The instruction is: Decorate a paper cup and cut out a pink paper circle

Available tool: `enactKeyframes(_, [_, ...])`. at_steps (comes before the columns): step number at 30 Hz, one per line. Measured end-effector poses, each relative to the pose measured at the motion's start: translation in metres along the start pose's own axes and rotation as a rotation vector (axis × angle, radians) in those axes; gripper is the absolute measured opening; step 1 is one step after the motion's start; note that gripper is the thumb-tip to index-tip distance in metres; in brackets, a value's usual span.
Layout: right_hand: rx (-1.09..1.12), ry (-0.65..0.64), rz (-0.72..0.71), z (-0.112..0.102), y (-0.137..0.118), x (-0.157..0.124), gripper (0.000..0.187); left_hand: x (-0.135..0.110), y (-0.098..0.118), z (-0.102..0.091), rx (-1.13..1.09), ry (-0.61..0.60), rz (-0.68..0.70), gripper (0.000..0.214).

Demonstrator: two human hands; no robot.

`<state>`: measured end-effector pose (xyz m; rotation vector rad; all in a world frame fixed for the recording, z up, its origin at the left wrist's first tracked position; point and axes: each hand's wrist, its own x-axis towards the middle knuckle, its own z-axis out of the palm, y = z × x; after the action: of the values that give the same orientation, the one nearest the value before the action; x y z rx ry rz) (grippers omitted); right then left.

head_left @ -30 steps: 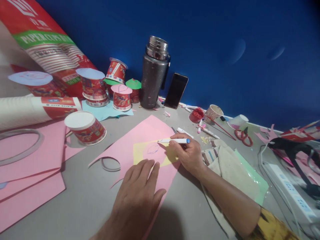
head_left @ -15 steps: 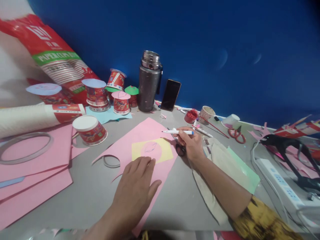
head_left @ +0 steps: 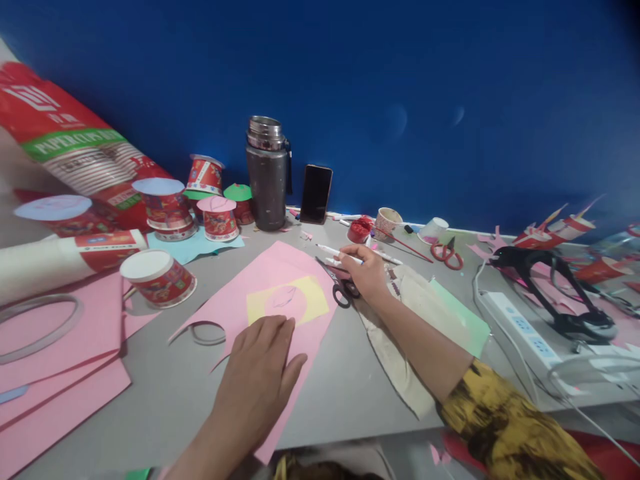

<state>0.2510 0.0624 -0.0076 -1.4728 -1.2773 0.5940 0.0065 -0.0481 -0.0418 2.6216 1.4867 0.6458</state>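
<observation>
My left hand lies flat, fingers stretched out, on a large pink sheet of paper, its fingertips at the lower edge of a yellow paper. On the yellow paper is a pink paper circle with a thin pen line drawn on it. Raised above the table to the right, my right hand grips a white marker whose tip points left. A second white pen-like piece shows just under it; whether it is held, I cannot tell. Black-handled scissors lie beside the right hand.
Decorated paper cups, a steel flask and a phone stand at the back. A cloth lies under my right forearm. Red scissors and a power strip are at right, folded pink paper at left.
The camera view has turned to the right. My right hand has shifted slightly right and away with the marker, which now slants more. My left hand stays on the paper.
</observation>
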Motion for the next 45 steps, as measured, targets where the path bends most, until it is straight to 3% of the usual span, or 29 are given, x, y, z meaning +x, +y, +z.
enactKeyframes(13, [0.090,-0.292,0.117,0.007,-0.011,-0.025,0.027,-0.003,0.000,0.006,-0.018,0.063,0.020,0.034])
enactKeyframes(24, [0.009,-0.355,-0.051,0.004,-0.016,-0.034,0.021,-0.006,-0.004,0.011,0.029,0.126,0.067,0.035])
enactKeyframes(28, [-0.023,-0.441,-0.108,0.003,-0.016,-0.032,0.021,-0.006,-0.008,0.014,0.046,0.175,0.121,0.035])
enactKeyframes(32, [-0.046,-0.236,-0.055,-0.007,-0.002,-0.011,0.028,-0.006,-0.010,0.016,0.040,0.215,0.134,0.034])
enactKeyframes(36, [-0.320,-0.047,-0.093,-0.024,0.016,0.018,0.030,-0.007,-0.010,0.017,0.007,0.205,0.100,0.034])
enactKeyframes(41, [-0.672,-0.070,-0.063,-0.026,0.026,0.025,0.028,-0.007,-0.010,0.016,-0.014,0.170,0.073,0.033])
enactKeyframes(45, [-0.672,-0.070,-0.102,-0.022,0.029,0.021,0.028,-0.005,-0.008,0.014,-0.009,0.168,0.078,0.033])
